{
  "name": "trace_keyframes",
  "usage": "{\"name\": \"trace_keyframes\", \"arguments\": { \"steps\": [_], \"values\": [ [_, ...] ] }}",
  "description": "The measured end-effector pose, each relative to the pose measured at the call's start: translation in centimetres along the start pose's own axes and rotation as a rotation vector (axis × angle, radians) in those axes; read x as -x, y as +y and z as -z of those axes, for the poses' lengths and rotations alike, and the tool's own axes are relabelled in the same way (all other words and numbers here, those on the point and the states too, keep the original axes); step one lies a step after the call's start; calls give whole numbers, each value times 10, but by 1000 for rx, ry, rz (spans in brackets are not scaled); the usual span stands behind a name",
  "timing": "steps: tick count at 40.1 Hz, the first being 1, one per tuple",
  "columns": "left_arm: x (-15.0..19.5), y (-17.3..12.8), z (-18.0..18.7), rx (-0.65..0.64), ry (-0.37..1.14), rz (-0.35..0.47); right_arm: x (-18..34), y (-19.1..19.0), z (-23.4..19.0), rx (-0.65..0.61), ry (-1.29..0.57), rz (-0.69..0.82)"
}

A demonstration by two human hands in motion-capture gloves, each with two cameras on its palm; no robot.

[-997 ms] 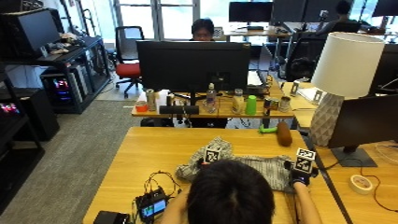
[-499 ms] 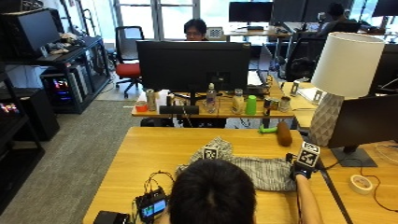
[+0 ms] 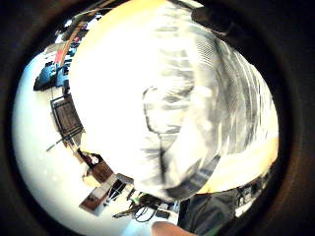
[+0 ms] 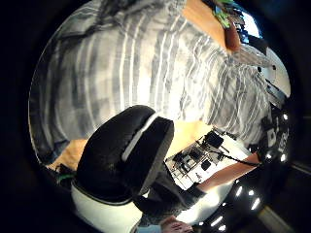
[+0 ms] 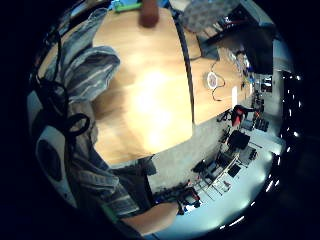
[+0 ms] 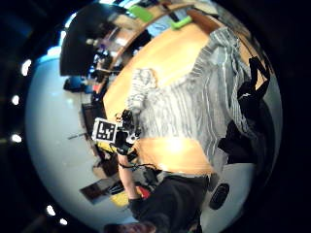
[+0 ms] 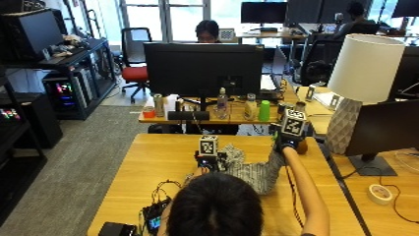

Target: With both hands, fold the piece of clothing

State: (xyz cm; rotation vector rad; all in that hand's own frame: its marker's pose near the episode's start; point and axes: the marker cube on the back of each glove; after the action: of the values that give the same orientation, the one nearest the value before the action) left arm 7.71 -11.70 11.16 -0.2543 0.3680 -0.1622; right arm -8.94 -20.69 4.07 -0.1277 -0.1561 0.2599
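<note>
Two gloved hands lift a grey striped garment (image 7: 256, 173) above the wooden table (image 7: 157, 162), seen from behind the person's head. From the outside view, the left hand (image 7: 208, 161) is low, near the table's middle, with cloth bunched against it; the right hand (image 7: 290, 141) is raised higher and farther right, and the cloth stretches up to it. The hands are well apart. Whether either hand's fingers are curled on the fabric cannot be told from this view.

The left thumb side palm view adds what the outside view hides: a black gloved thumb (image 4: 127, 150) lies against the striped cloth, which fills most of the picture. The right thumb side palm view shows the garment spread from the right palm across the table toward the left hand, one end crumpled into a loose heap. The right little finger side palm view shows a folded edge of cloth beside bare table.
</note>
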Motion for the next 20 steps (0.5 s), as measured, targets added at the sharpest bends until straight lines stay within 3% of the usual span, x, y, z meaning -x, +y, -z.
{"name": "trace_keyframes", "arguments": {
  "steps": [3, 12, 17, 20],
  "values": [
    [12, 7, 12, -22, 15, 12, 46, -4, 13, -154, 30, 105],
    [47, 20, 30, -58, 35, 144, 149, 10, 8, -147, 48, 199],
    [85, 42, 44, -57, -50, 284, 217, 73, -12, -7, 14, 252],
    [115, 56, 52, -56, -88, 377, 257, 91, -38, 46, -29, 271]
  ]
}}
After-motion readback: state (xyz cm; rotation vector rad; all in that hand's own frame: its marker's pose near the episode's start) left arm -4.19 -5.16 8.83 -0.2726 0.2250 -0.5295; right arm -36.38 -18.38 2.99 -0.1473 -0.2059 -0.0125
